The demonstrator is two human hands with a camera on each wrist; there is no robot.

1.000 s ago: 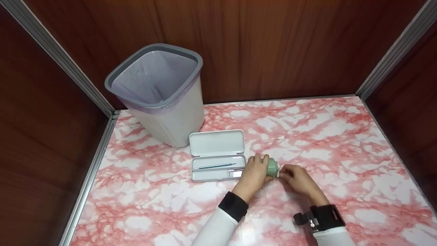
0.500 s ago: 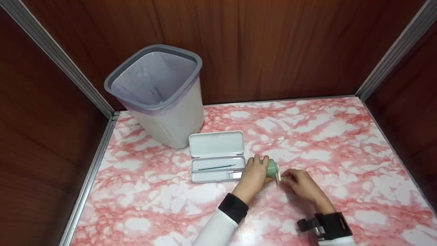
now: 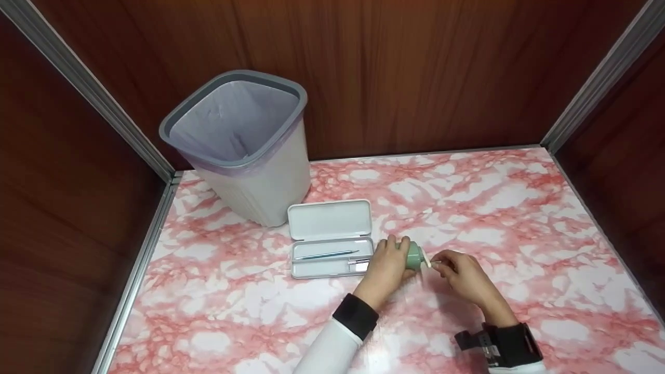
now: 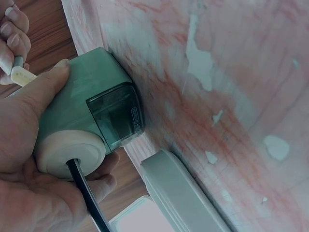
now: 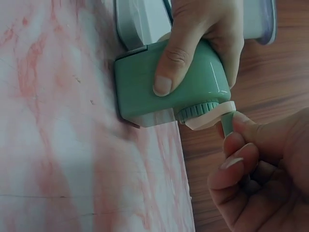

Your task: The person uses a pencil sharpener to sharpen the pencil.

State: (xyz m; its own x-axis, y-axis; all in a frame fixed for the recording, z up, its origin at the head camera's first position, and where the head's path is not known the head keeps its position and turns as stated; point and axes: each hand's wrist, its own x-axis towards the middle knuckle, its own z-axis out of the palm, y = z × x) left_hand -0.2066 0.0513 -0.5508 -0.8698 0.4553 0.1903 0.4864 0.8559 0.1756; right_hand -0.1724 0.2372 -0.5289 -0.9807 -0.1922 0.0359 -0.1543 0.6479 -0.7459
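A green crank pencil sharpener [image 3: 414, 255] lies on the table, gripped from above by my left hand [image 3: 387, 265]. Its dark see-through shavings drawer [image 4: 116, 116] shows in the left wrist view. A dark pencil [image 4: 86, 191] sticks out of the round cream collar [image 4: 58, 152], alongside the palm. On the opposite end is a cream crank arm [image 5: 207, 119] with a small green knob [image 5: 227, 124]. My right hand [image 3: 465, 275] pinches that knob between thumb and fingers, while its other fingers stay curled.
Left of the sharpener, an open pale pencil case [image 3: 330, 221] holds a blue pencil [image 3: 327, 255] and a small white item [image 3: 358, 266], partly hidden by my left hand. Behind it stands a lined waste bin [image 3: 260, 192]. Wooden panels [image 3: 389, 78] enclose the marbled table [image 3: 519, 218].
The crank arm has turned and my right hand has moved round with it, first a little down, then up and slightly right. My left hand and the sharpener stay in place.
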